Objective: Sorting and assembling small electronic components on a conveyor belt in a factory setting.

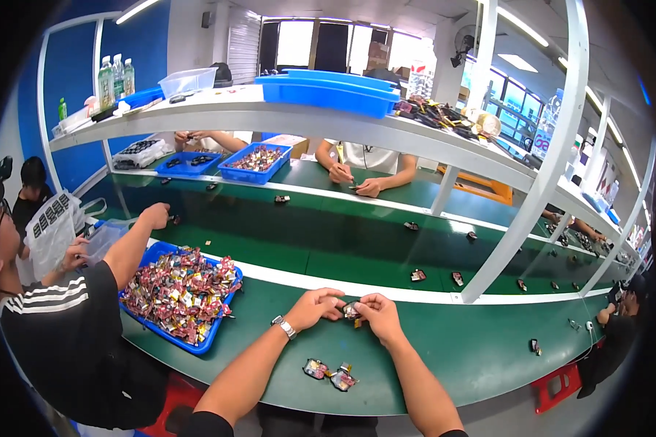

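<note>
Just short of the hands lie two small wired parts (330, 373) on the green belt (444, 349), seemingly set within easy reach. Above them, the left hand (315, 306) and right hand (377, 313) meet, fingertips of both closed on one small dark part (352, 311) pinched between them. Left of the hands sits a blue tray (213, 329) heaped with parts; beyond it, a seated co-worker's arm (131, 247) stretches over the belt.
</note>
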Available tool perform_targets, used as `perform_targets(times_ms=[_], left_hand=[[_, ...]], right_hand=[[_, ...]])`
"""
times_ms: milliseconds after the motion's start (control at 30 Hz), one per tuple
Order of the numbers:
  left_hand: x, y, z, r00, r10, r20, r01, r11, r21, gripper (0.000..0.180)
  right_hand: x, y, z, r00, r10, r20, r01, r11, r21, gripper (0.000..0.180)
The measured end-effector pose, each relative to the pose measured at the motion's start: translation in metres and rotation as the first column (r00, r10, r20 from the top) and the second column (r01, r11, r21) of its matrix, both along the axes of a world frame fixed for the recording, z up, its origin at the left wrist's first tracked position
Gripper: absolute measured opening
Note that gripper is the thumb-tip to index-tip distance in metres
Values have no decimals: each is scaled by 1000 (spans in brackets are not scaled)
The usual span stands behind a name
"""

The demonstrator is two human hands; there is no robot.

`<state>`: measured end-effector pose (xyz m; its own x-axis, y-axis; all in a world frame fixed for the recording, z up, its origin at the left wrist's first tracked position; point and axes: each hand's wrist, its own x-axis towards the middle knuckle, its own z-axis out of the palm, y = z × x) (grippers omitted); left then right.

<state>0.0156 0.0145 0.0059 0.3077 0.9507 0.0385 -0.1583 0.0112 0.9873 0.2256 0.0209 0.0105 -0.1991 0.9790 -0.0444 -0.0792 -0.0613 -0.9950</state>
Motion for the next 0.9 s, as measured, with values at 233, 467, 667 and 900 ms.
perform_targets(times_ms=[233,467,667,900], left_hand=[[2,0,3,986,-166,6,165,978,-129,34],[8,-6,8,976,-186,110,199,972,-127,38],[9,-5,4,984,-157,84,166,980,-113,33],[8,-2,-5,982,-147,117,161,980,-120,29]], right_hand=[[-12,-9,-5,983,-117,144,68,951,303,17],[-8,-18,13,862,-320,393,-101,652,752,21],[-2,-18,21,719,-371,588,-356,530,770,22],[-2,-18,17,748,-250,615,-376,603,703,17]])
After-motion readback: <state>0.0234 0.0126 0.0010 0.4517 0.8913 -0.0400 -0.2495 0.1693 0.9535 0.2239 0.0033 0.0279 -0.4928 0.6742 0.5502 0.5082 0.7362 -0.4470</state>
